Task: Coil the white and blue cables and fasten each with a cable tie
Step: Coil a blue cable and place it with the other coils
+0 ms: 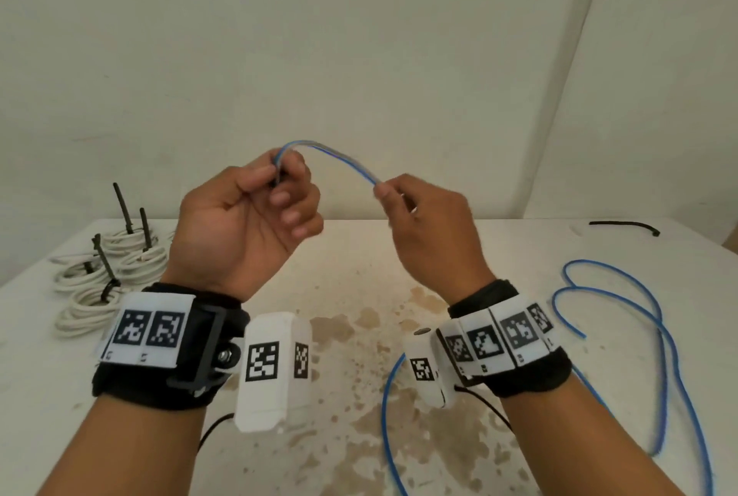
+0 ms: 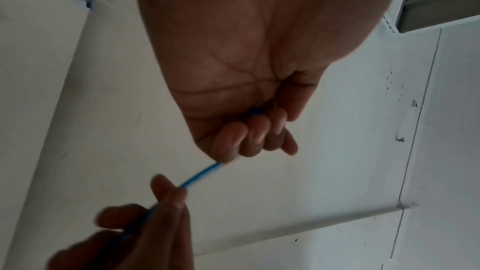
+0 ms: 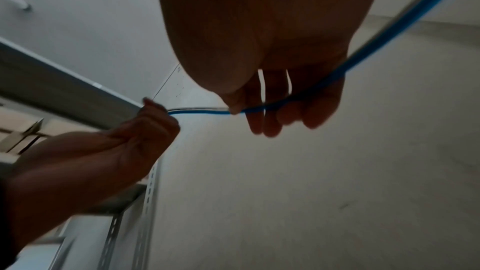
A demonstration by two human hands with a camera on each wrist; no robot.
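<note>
Both hands raised above table (image 1: 359, 248), working blue cable (image 1: 663, 336). Left hand (image 1: 247, 224): fingers curled, pinching the cable's end section; the left wrist view shows blue tucked under the fingertips. Right hand (image 1: 431, 232): thumb and forefinger pinch the cable a short way along, other fingers loosely curled. A short arc of cable spans between the two hands. From the right hand the cable drops down and trails in loose loops over the table's right side.

Step looks like starting the first loop of the blue coil. To do it well: keep the left pinch firm as the anchor, let the right hand slide along and feed even loops into the left, and watch that the slack on the table doesn't knot.

Surface, left to right: white cable (image 1: 104, 280) already coiled in several bundles at far left, fastened with dark cable ties (image 1: 106, 268), tails sticking up; stained pale tabletop in the middle; blue slack at right; one spare black tie (image 1: 623, 225) at the far right edge. Plain light wall behind; metal shelving appears in the wrist views.
</note>
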